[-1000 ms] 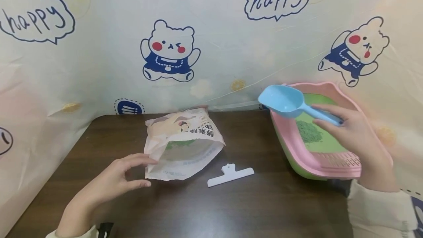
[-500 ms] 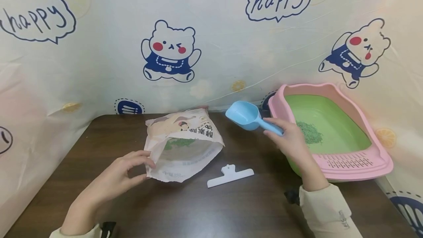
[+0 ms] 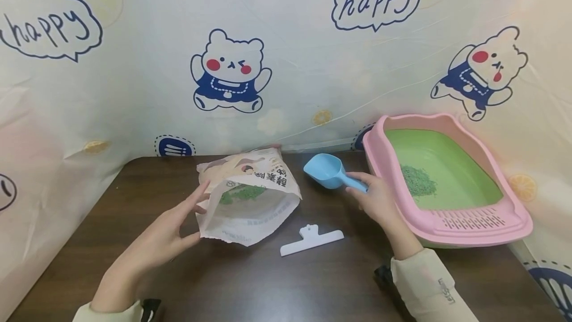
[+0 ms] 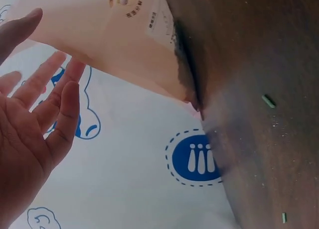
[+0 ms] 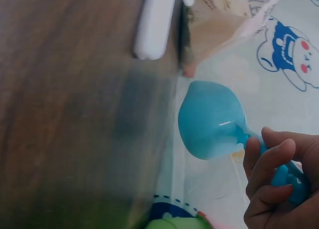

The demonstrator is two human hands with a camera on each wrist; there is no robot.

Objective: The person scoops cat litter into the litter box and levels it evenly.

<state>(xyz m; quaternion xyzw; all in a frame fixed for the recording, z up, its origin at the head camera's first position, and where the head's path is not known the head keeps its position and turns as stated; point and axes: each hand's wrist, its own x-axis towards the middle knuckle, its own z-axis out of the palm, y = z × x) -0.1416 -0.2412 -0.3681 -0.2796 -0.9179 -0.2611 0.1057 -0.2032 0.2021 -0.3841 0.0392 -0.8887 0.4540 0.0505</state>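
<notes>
My right hand (image 3: 375, 201) grips the handle of a light-blue scoop (image 3: 325, 171), held low above the table between the bag and the tray. In the right wrist view the fingers curl round the handle of the scoop (image 5: 212, 120). A pale paper bag (image 3: 241, 165) of green pellets (image 3: 243, 193) lies on the table, its mouth open toward me. At the bag's left edge is my left hand (image 3: 156, 240), fingers spread and thumb apart. The left wrist view shows this hand (image 4: 35, 109) beside the bag (image 4: 114, 45); whether the fingers touch it I cannot tell.
A white sealing clip (image 3: 311, 240) lies in front of the bag. On the right stands a pink-rimmed litter box (image 3: 473, 230) with a small heap of green pellets (image 3: 418, 181) inside. Patterned cloth (image 3: 304, 63) hangs behind the dark wooden table (image 3: 250, 282).
My right hand has carried the scoop left and down, away from the litter box toward the bag. The left hand's fingers have spread upward along the bag's edge.
</notes>
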